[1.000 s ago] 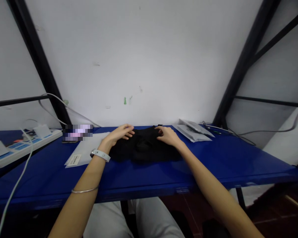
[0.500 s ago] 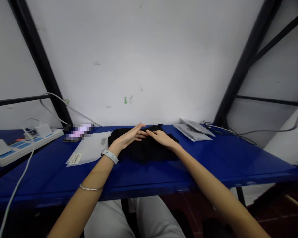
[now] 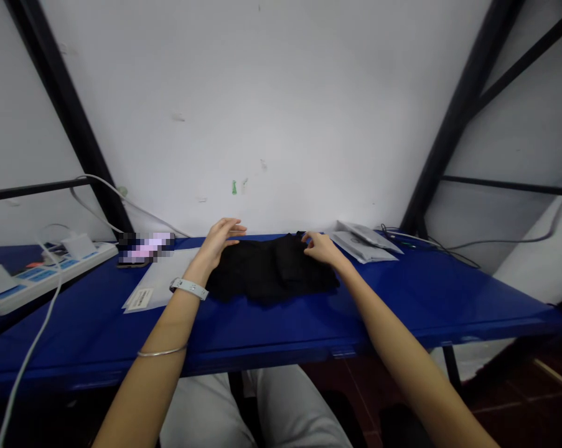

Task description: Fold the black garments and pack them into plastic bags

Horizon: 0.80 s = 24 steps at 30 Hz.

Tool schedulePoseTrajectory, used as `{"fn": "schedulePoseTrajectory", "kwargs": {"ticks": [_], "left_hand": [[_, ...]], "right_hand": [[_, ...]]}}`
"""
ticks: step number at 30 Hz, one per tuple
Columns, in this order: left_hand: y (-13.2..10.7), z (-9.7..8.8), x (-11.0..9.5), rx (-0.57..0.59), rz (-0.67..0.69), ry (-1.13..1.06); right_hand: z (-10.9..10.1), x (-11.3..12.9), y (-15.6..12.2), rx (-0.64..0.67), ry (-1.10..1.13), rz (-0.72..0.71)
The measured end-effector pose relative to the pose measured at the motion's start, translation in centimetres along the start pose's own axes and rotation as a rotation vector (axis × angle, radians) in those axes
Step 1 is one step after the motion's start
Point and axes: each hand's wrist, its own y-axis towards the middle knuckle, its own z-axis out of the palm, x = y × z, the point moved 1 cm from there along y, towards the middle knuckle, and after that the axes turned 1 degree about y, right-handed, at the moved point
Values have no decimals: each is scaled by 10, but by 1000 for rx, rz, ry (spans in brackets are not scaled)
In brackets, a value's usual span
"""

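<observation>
Left end of the blue table (image 3: 416, 298): white power strip (image 3: 28, 277) angled back toward the wall (image 3: 309, 124), pale cable (image 3: 38, 336) looping over the front edge. Next, a phone-like object (image 3: 143, 250), screen pixelated, near the back edge. White bags (image 3: 162, 280) lay beside it, barcode label (image 3: 139, 299) at their near corner, right side running behind the left wrist

Left hand (image 3: 219, 241) was unclenched, fingers loosely spread at the back left corner of the black cloth (image 3: 266, 270); whether it touched, couldn't tell. Cloth sat mid-table, flat-ish and bunched in folds, its back edge close to the wall, a strip of blue tabletop between its near edge and the table's front edge. Right hand (image 3: 320, 249) was at the cloth's back right corner, thumb and fingers curled close together; couldn't tell if it pinched fabric

Grey packets (image 3: 367, 242) overlapped just beyond it, near the wall. Thin cables (image 3: 442, 246) ran along the back right. Widest run of blue tabletop was right of the right forearm, out to the right edge
</observation>
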Motion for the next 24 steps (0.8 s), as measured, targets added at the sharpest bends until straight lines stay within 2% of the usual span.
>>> {"fn": "schedulePoseTrajectory", "kwargs": {"ticks": [2, 4, 5, 7, 10, 13, 16, 19, 24], "left_hand": [[7, -21, 8, -102, -40, 311], [12, -42, 17, -165, -53, 691], [13, -52, 21, -191, -65, 844], [13, -67, 29, -194, -137, 1012], [10, -82, 34, -162, -259, 1023], [7, -87, 35, -105, -361, 989], [6, -89, 37, -72, -396, 1049], [6, -86, 40, -38, -380, 1147], [6, -80, 39, 13, -367, 1238]], "right_hand": [[-7, 4, -1, -45, -75, -64], [-10, 12, -6, -89, -34, -191], [-10, 16, -9, -73, 7, -275], [-4, 23, -16, 92, 79, -400], [10, 23, -27, 406, 60, -386], [20, 17, -34, 522, -19, -328], [24, 12, -36, 528, -52, -337], [27, 7, -32, 463, -33, -345], [34, 1, -24, 374, -43, -251]]}}
